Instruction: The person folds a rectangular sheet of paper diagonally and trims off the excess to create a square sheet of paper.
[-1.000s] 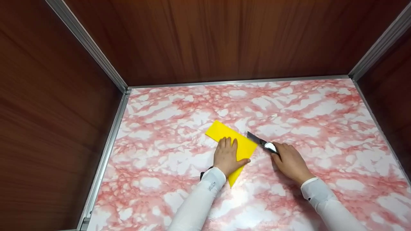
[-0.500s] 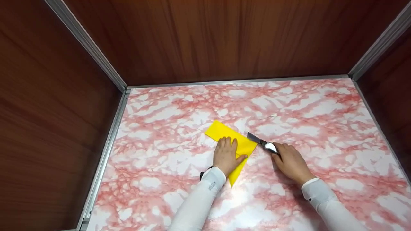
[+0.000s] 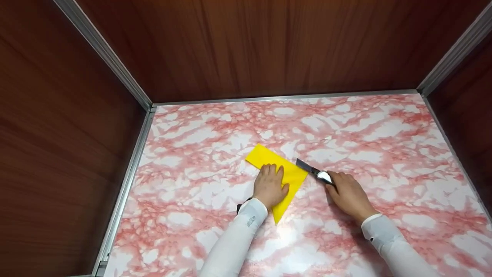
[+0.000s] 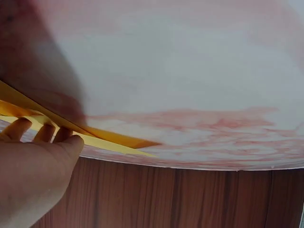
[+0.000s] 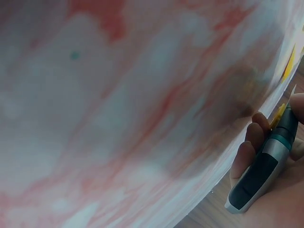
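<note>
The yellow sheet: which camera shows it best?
The head view: most of the yellow sheet shows from above, the left hand covering part. The left wrist view catches it at a shallow angle, cut off at the left; the right wrist view, only yellow slivers.

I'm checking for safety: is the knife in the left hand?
No, the right hand holds the knife, while the left hand rests on the yellow paper.

Yellow sheet [image 3: 294, 177] partly hidden, sleeve print [image 3: 251, 221] illegible
</note>
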The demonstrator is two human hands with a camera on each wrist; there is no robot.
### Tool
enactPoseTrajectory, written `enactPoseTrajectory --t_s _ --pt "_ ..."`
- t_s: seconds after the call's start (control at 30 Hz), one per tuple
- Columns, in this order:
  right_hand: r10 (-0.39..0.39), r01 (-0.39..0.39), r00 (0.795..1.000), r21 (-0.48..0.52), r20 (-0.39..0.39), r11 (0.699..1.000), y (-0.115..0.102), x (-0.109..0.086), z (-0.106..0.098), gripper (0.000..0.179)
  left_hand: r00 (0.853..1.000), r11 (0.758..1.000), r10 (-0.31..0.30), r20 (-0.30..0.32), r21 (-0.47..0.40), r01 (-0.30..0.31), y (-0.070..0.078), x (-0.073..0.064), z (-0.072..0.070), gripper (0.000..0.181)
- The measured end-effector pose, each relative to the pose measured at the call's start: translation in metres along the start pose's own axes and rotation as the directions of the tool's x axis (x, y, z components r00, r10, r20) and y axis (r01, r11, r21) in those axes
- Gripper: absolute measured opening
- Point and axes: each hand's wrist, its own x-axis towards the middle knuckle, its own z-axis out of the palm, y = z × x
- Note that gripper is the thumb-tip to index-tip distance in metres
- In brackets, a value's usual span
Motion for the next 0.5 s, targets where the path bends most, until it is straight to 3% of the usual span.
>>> enactPoseTrajectory --t_s 0.1,0.23,0.5 --pt "-0.002 0.002 1.0 0.004 0.007 1.0 0.0 0.0 0.0 0.04 0.997 0.999 0.015 0.07 -0.039 -0.012 -0.004 -0.001 -0.003 0.069" --pt "-0.003 0.003 1.0 0.003 0.014 1.0 0.0 0.0 0.0 0.04 0.993 0.998 0.034 0.114 -0.052 -0.028 -0.01 -0.002 -0.006 0.072" --pt "0.002 -0.002 1.0 0.007 0.019 1.0 -0.001 0.001 0.001 0.041 0.993 0.996 0.062 0.1 -0.064 -0.056 -0.015 -0.005 -0.009 0.077"
